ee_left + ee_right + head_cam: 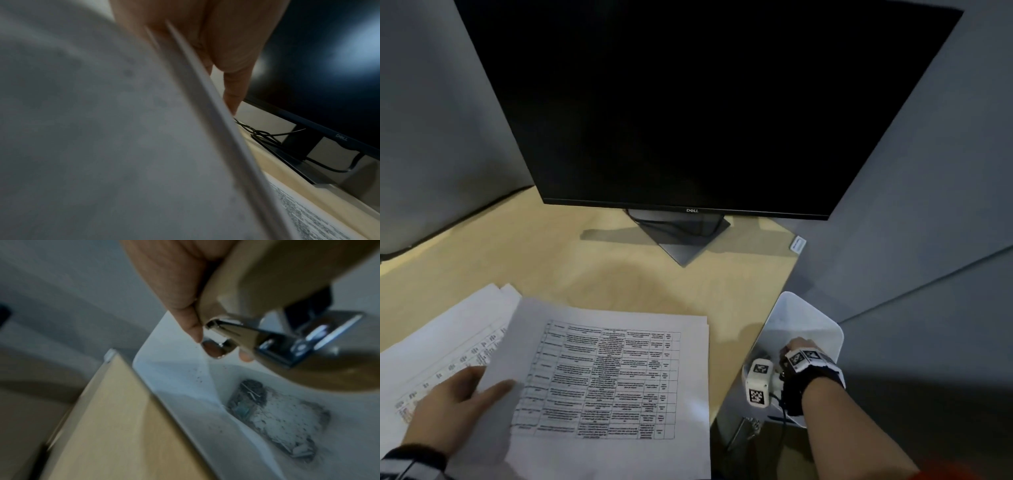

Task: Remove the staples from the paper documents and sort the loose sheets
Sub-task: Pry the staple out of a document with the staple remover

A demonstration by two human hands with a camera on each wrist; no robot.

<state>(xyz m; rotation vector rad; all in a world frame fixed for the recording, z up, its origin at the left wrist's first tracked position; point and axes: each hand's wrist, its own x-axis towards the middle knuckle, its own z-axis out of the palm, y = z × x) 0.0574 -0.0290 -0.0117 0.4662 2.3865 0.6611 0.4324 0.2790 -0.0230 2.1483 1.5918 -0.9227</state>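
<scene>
A printed document (pixel 613 380) with a table on it lies on the wooden desk (pixel 585 260). My left hand (pixel 486 378) pinches its raised left edge, thumb on top and fingers beneath. In the left wrist view the sheets (pixel 123 146) fill the frame against my palm, and one finger (pixel 234 91) shows beyond them. My right hand (pixel 796 346) is off the desk's right edge, over a white waste bin (pixel 804 315). It grips a beige staple remover (pixel 257 301) whose metal claws (pixel 267 337) point down into the bin (pixel 174 356).
More printed sheets (pixel 448 342) lie under and to the left of the document. A dark monitor (pixel 688 102) on a stand (pixel 685 240) with cables fills the back of the desk. Grey partitions close both sides. Debris and bent staples (pixel 277 412) lie at the bin's bottom.
</scene>
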